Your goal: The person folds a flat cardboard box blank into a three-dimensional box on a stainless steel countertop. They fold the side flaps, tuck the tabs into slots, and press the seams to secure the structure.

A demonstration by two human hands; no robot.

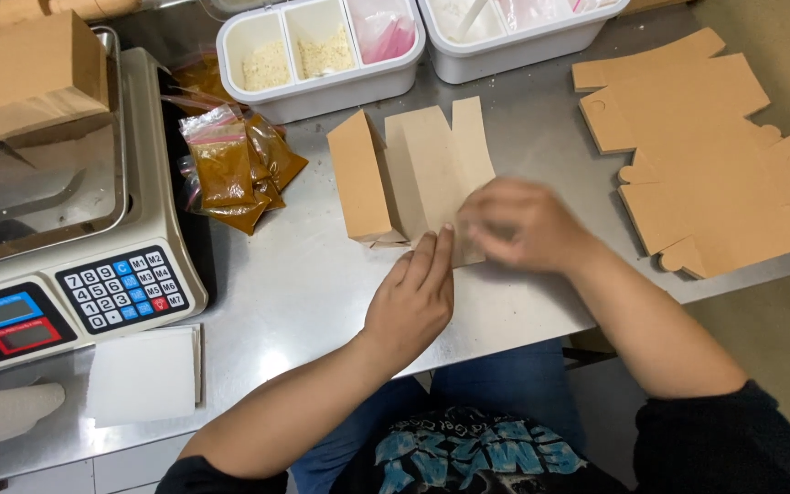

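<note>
A brown cardboard box [413,178], partly folded up, lies on the steel table [294,284] in the middle of the view. One side panel stands up at its left; flat flaps stretch away from me. My left hand [413,297] lies flat with its fingertips pressing the near edge of the cardboard. My right hand [518,224] is blurred and rests curled on the box's near right flap, fingers on the card.
A stack of flat brown box blanks [706,155] lies at the right. Sealed bags of brown spice [230,169] sit left of the box, next to a weighing scale [66,274]. Two white divided containers [322,55] stand at the back. White paper [144,375] lies near left.
</note>
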